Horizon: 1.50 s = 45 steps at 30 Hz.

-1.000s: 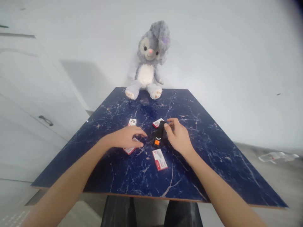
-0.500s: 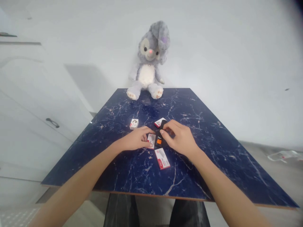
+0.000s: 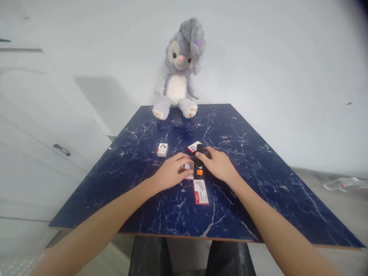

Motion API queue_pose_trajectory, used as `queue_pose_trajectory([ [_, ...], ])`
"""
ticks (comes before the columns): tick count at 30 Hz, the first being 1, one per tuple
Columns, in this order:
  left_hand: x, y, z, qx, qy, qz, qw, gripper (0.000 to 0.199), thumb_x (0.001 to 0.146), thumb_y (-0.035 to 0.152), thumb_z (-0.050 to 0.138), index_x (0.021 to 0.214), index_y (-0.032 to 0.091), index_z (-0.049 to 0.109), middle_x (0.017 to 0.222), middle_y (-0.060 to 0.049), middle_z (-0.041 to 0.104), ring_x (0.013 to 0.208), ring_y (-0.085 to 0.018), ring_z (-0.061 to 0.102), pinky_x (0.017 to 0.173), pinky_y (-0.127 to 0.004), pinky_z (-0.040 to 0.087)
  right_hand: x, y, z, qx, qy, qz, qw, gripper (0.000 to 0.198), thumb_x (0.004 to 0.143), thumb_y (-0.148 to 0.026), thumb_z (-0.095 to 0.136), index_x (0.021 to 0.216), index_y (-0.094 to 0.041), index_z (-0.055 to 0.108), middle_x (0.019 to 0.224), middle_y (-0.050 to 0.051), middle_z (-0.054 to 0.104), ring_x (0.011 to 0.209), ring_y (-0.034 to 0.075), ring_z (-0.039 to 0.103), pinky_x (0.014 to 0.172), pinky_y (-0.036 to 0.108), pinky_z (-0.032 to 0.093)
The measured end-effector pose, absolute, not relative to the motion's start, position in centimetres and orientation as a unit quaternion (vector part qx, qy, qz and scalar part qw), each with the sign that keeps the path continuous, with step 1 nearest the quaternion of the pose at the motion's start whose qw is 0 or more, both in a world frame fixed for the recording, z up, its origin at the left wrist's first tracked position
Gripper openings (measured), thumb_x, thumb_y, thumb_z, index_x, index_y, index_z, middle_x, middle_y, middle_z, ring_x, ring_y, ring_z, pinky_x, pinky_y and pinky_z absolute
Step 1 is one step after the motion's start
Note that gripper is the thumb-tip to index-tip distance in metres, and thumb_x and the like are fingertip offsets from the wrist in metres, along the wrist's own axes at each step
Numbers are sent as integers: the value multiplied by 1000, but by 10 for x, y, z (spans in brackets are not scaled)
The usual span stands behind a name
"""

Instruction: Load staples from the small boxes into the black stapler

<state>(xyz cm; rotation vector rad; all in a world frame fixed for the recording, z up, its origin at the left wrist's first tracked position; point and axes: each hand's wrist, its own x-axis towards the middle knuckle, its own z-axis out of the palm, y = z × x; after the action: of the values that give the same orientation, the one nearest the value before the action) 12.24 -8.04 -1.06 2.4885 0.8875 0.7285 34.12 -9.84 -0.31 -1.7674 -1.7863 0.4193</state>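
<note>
A dark blue, white-veined surface (image 3: 235, 134) is carrying one fluffy grey plush toy (image 3: 176, 89). The right hand (image 3: 219, 164) is grasping, with its fingers, one long smooth black device (image 3: 199, 164). The left hand (image 3: 173, 169) is curving its fingers around one flat box (image 3: 189, 166); whether they are gripping, I cannot tell. Three more white-and-red boxes (image 3: 201, 192) are lying: near, behind, and apart leftward.

there are four red-and-white boxes (image 3: 201, 192), one black object (image 3: 199, 164) with an orange patch (image 3: 199, 172), two bare hands (image 3: 171, 170), one plush toy (image 3: 176, 86) and one worktop (image 3: 232, 132).
</note>
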Motion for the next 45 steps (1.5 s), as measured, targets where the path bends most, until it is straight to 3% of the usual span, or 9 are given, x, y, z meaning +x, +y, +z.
queue_pose_trajectory([
  [3, 123, -87, -7, 919, 269, 270, 104, 26, 92, 41, 57, 104, 20, 66, 110, -8, 63, 91, -20, 61, 84, -37, 49, 341, -99, 0, -649, -684, 142, 301, 41, 90, -62, 50, 83, -23, 63, 75, 5, 71, 65, 22, 64, 59, 30, 39],
  [7, 131, -103, -5, 973, 120, 195, 18, 41, 90, 56, 53, 92, 18, 69, 87, -9, 65, 84, -24, 58, 81, -42, 43, 342, -100, 1, -645, -696, 110, 296, 41, 91, -59, 49, 76, -23, 61, 67, 3, 66, 57, 20, 59, 55, 29, 36],
  [12, 142, -119, -6, 986, 23, 163, 9, 45, 89, 53, 55, 113, 16, 66, 101, -13, 66, 85, -25, 59, 78, -41, 44, 341, -102, 1, -637, -703, 108, 297, 42, 93, -59, 46, 75, -23, 58, 66, 3, 65, 56, 19, 58, 56, 29, 35],
  [18, 136, -124, -10, 977, -27, 189, 96, 43, 86, 50, 59, 117, 21, 64, 119, -12, 67, 93, -24, 63, 82, -39, 50, 342, -102, 2, -629, -706, 129, 299, 43, 93, -60, 45, 75, -23, 56, 68, 3, 65, 57, 18, 57, 57, 28, 35],
  [25, 109, -83, 3, 941, 174, 268, 113, 50, 78, 48, 67, 122, 25, 60, 125, -12, 60, 108, -28, 58, 96, -48, 46, 342, -102, 3, -624, -709, 127, 302, 42, 93, -58, 46, 74, -22, 57, 70, 3, 66, 57, 17, 56, 55, 28, 35],
  [28, 107, -70, 4, 942, 219, 221, 128, 51, 79, 45, 70, 124, 23, 59, 122, -12, 60, 109, -29, 57, 99, -47, 44, 342, -103, 2, -626, -705, 129, 307, 41, 93, -57, 47, 76, -22, 59, 71, 4, 67, 58, 17, 57, 56, 29, 35],
  [33, 112, -71, -5, 926, 272, 176, 196, 74, 77, 48, 73, 142, 26, 45, 131, -10, 55, 119, -29, 52, 105, -46, 42, 341, -104, 4, -635, -701, 134, 294, 42, 93, -57, 47, 77, -21, 59, 71, 4, 67, 60, 17, 57, 57, 28, 36],
  [41, 118, -68, -11, 907, 314, 191, 206, 83, 72, 49, 78, 143, 26, 44, 127, -10, 59, 117, -32, 52, 101, -49, 43, 338, -110, 5, -590, -712, 186, 332, 39, 98, -51, 41, 96, -21, 66, 82, 2, 71, 68, 17, 62, 65, 27, 41],
  [45, 118, -70, -11, 892, 351, 183, 220, 99, 70, 49, 79, 153, 27, 29, 132, -12, 56, 116, -33, 54, 101, -50, 43, 334, -110, 3, -579, -708, 200, 352, 32, 99, -44, 43, 106, -23, 65, 92, 2, 73, 75, 17, 65, 70, 27, 43],
])
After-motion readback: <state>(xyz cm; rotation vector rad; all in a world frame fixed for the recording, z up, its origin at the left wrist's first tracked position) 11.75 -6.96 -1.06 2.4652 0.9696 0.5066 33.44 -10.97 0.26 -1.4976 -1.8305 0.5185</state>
